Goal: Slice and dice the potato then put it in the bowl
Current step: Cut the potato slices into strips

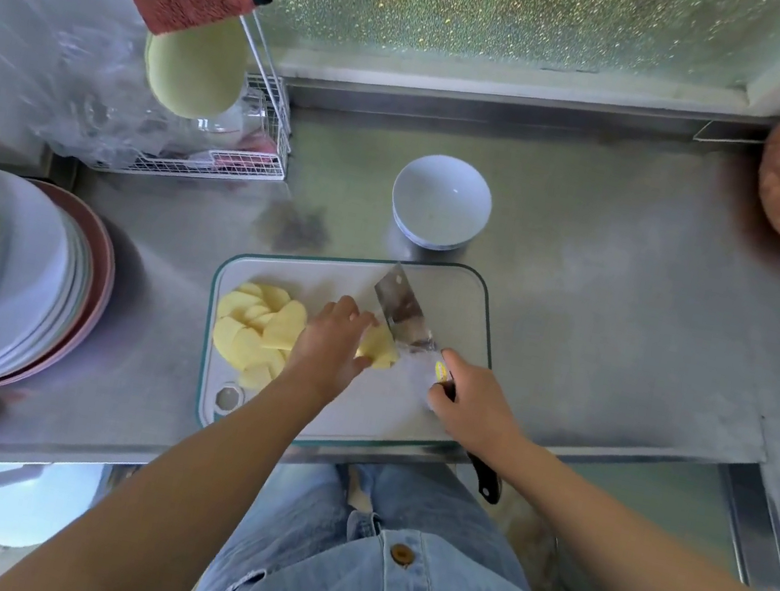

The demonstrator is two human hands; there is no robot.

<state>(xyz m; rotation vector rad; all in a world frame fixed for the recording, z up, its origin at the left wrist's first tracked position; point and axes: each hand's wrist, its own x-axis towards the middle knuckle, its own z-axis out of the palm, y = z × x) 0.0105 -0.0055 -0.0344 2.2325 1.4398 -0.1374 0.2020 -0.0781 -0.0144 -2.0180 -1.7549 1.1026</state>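
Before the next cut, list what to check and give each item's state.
1. Left hand holds the potato piece on the board: ok.
2. Right hand grips the knife: ok.
3. Gap between left hand and blade: cannot tell, they look very close.
4. Slices piled at the board's left, away from the knife: ok.
5. Bowl empty, just beyond the board: ok.
6. Dicing begun: not ok, only slices show.
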